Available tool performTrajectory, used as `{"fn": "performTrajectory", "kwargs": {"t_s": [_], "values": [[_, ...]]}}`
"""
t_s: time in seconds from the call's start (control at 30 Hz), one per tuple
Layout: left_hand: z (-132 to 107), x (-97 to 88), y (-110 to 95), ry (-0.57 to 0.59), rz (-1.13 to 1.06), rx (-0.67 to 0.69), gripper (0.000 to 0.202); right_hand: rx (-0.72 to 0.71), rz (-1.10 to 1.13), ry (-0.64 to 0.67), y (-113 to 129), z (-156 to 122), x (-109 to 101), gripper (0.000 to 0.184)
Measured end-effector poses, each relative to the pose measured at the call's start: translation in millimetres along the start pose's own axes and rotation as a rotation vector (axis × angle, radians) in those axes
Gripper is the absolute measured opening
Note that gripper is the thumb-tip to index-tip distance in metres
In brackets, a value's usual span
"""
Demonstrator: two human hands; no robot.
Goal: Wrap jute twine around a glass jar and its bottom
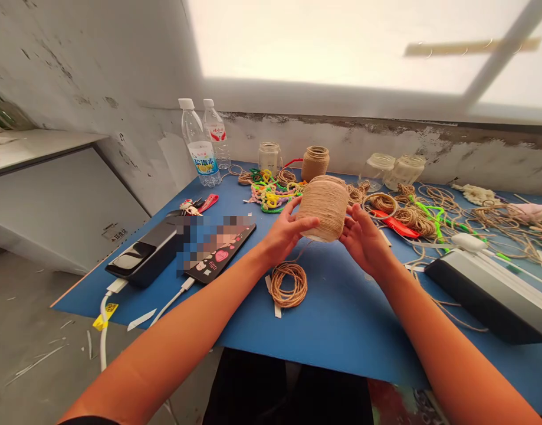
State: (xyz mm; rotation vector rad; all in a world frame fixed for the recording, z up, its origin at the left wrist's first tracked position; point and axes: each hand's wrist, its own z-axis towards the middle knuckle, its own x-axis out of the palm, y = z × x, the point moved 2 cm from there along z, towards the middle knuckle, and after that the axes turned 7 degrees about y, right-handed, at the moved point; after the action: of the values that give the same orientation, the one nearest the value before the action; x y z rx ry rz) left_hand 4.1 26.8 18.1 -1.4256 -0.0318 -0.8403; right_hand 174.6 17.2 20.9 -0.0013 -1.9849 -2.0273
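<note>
Both my hands hold a jar wrapped in jute twine [326,208] upright above the blue table [341,330]. My left hand [288,230] cups its left side, and my right hand [363,239] presses its right side with the fingers spread. The glass of this jar is hidden by the twine. Just below my left wrist, a loose coil of jute twine [289,286] lies on the table, with a small white strip [271,289] beside it.
Along the back stand two plastic water bottles [199,141], glass jars [269,158] and a second twine-wrapped jar [315,163]. Colourful chain loops [271,192], a red comb [394,224], tangled twine, a phone [217,251], a power bank [142,251] and a grey device [487,289] lie about.
</note>
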Motion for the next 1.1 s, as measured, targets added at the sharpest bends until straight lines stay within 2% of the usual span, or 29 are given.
{"fn": "performTrajectory", "kwargs": {"t_s": [0.1, 0.2, 0.3, 0.4, 0.5, 0.67, 0.8, 1.1], "values": [[-2, 3.1, 7, -0.009, 0.225, 0.059, 0.098, -0.036, 0.011, 0.043, 0, -2, 2, 0.051], [-5, 4.7, 11, 0.039, 0.458, 0.157, 0.100, -0.075, 0.003, 0.048, -1, -3, 6, 0.060], [-5, 3.3, 15, 0.106, 0.551, 0.168, 0.099, -0.090, -0.027, 0.016, -2, -3, 5, 0.062], [-4, 1.1, 16, 0.149, 0.512, 0.118, 0.100, -0.067, -0.032, 0.006, -2, -1, 0, 0.056], [-2, 0.9, 16, 0.131, 0.364, 0.005, 0.096, -0.035, -0.025, 0.006, -2, 0, -6, 0.054], [1, 2.3, 16, 0.044, 0.180, -0.169, 0.067, -0.059, -0.049, 0.036, -1, -2, -6, 0.063], [0, 0.8, 14, 0.126, 0.138, -0.247, 0.064, -0.085, -0.004, 0.080, 0, -5, -3, 0.064], [-7, 1.6, 7, 0.165, 0.164, -0.277, 0.066, -0.039, 0.027, 0.113, 7, -6, -2, 0.064]]}}
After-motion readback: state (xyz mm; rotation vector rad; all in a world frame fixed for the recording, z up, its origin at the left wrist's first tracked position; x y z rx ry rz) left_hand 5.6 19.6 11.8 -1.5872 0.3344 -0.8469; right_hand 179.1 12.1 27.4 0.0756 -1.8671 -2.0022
